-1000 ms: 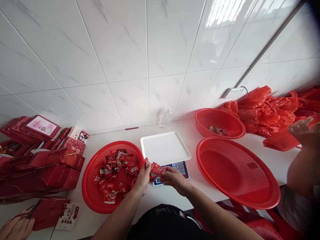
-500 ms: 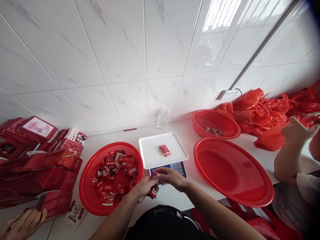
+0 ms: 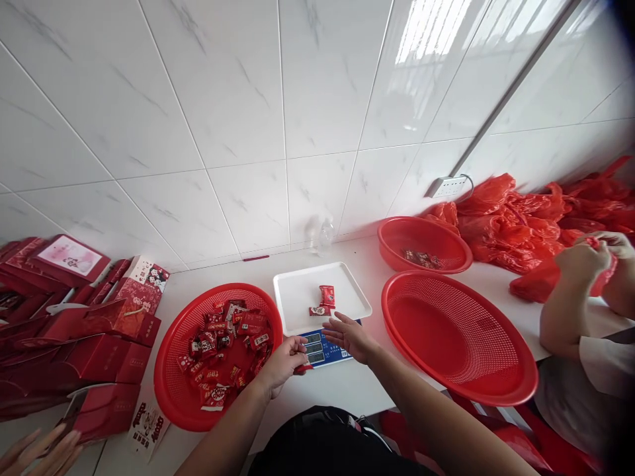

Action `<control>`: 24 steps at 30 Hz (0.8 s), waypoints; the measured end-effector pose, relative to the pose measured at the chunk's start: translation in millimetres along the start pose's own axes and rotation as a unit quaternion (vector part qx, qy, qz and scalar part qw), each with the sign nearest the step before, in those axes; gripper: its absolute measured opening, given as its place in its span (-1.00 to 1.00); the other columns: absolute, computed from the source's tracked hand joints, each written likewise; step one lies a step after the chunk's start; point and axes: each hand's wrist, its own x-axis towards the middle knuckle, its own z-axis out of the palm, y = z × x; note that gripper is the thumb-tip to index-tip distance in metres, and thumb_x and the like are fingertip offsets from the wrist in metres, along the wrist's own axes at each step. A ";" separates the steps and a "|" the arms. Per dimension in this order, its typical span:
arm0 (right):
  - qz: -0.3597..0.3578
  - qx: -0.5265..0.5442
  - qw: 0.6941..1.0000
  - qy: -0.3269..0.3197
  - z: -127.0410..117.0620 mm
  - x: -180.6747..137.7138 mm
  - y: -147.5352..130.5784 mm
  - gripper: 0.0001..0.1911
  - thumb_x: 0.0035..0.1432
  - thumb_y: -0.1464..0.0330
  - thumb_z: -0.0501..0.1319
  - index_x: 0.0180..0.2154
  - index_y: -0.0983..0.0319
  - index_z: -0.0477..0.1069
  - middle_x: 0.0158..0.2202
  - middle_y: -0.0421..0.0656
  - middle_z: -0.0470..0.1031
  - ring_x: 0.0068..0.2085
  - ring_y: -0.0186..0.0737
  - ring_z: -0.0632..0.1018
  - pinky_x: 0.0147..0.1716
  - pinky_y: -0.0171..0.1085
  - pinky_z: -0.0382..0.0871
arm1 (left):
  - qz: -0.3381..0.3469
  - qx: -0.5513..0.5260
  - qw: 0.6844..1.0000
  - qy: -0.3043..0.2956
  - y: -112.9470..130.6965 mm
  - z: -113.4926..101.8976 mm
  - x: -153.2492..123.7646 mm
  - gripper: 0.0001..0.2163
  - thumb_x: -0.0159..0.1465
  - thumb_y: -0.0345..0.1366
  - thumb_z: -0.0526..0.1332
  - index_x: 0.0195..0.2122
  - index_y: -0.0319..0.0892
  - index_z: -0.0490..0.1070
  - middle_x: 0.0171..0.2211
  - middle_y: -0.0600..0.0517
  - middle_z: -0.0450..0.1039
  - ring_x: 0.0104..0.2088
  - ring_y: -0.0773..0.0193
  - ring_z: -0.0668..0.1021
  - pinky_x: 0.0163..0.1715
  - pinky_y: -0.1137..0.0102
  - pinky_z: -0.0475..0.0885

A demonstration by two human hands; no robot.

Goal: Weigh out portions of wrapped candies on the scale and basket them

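Observation:
My left hand [image 3: 286, 362] is closed on a small red wrapped candy, mostly hidden, in front of the scale's blue panel [image 3: 325, 350]. My right hand [image 3: 351, 337] holds nothing, its fingers stretched out at the front edge of the white scale tray [image 3: 292, 281]. On that tray lie two candies: a red wrapped candy [image 3: 327, 295], and just in front of it a red and white wrapped candy [image 3: 319, 311]. Left of the scale stands a red plastic basket [image 3: 171, 344] holding many red candy packets [image 3: 254, 324].
To the right are a perforated red basket [image 3: 459, 344] and a smaller red basket [image 3: 421, 228] with brown packets. Red plastic bags [image 3: 510, 225] lie behind a co-worker's hands [image 3: 595, 258]. Dark red gift boxes [image 3: 94, 350] and another person's hand [image 3: 44, 453] are at left.
A second candy now lies on the tray, and the first has shifted. My hands have come apart; the right has opened near the tray. The co-worker's hands at right have come together on red plastic.

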 end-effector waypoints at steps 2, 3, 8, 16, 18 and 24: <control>0.016 -0.006 1.000 -0.016 0.8 -4.1 3.1 -0.43 0.04 0.34 0.26 0.07 0.25 0.11 -0.22 -0.05 0.52 -0.27 -0.26 0.57 -0.19 -0.25 0.43 | 0.024 -0.009 1.000 0.013 0.4 -1.9 7.5 -0.62 -0.01 -0.36 0.28 -0.12 -0.14 0.32 -0.12 -0.04 0.28 -0.23 0.31 0.44 -0.28 0.42 0.35; 0.024 -0.013 0.999 -0.033 0.5 -6.4 5.3 -0.45 0.05 0.34 0.25 0.06 0.26 0.13 -0.22 -0.04 0.52 -0.28 -0.26 0.57 -0.20 -0.25 0.43 | 0.041 -0.001 0.999 0.022 2.3 -2.2 12.6 -0.59 0.00 -0.39 0.28 -0.08 -0.13 0.31 -0.08 -0.05 0.28 -0.20 0.30 0.44 -0.25 0.41 0.36; 0.041 -0.051 0.995 -0.072 -6.1 -15.3 14.2 -0.62 0.05 0.35 0.24 -0.06 0.28 0.29 -0.24 -0.05 0.53 -0.32 -0.29 0.56 -0.21 -0.26 0.41 | 0.176 0.102 0.973 0.111 33.4 6.1 51.5 -0.45 0.00 -0.46 0.25 0.06 -0.08 0.22 0.06 -0.07 0.26 -0.06 0.22 0.42 -0.08 0.35 0.32; 0.027 -0.096 0.993 -0.055 -22.6 -30.0 15.1 -0.62 0.01 0.23 0.26 -0.11 0.22 0.35 -0.21 -0.07 0.52 -0.26 -0.29 0.55 -0.19 -0.26 0.38 | 0.241 0.257 0.918 0.184 52.9 -8.9 90.7 -0.57 0.09 -0.39 0.16 0.03 -0.16 0.24 0.09 -0.10 0.24 0.10 0.15 0.30 0.08 0.28 0.19; 0.030 -0.104 0.993 -0.052 -29.6 -35.1 18.0 -0.61 0.00 0.22 0.26 -0.11 0.20 0.35 -0.20 -0.08 0.52 -0.24 -0.28 0.54 -0.17 -0.26 0.37 | 0.239 0.306 0.891 0.235 42.1 -33.2 84.8 -0.62 0.15 -0.36 0.10 0.03 -0.15 0.23 0.08 -0.08 0.25 0.10 0.19 0.31 0.07 0.31 0.20; 0.069 -0.121 0.989 -0.041 -40.0 -39.3 31.8 -0.55 -0.05 0.18 0.29 -0.10 0.19 0.35 -0.15 -0.05 0.51 -0.17 -0.19 0.54 -0.11 -0.21 0.36 | 0.064 0.424 0.825 0.369 -9.4 -128.2 45.1 -0.56 0.17 -0.38 0.07 0.11 -0.20 0.14 0.12 -0.15 0.22 0.16 0.13 0.23 0.12 0.23 0.12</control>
